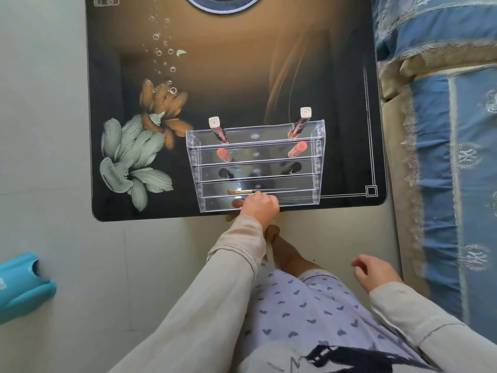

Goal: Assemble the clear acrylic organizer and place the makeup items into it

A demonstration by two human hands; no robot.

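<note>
Your bench point(269, 76) carries the organizer point(256, 168) near its front edge, four tubes standing in the back rows. Your left hand point(259, 208) is curled at the front row, gripping a small brush point(240, 192) by its handle. Your right hand point(372, 270) hangs loosely open, empty, beside the bed point(443, 130). No writing is legible.

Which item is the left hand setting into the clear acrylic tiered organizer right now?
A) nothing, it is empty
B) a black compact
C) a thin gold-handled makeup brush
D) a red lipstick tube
C: the left hand is closed around the end of a thin gold-handled makeup brush, which lies across a front tier of the clear acrylic tiered organizer.
</note>
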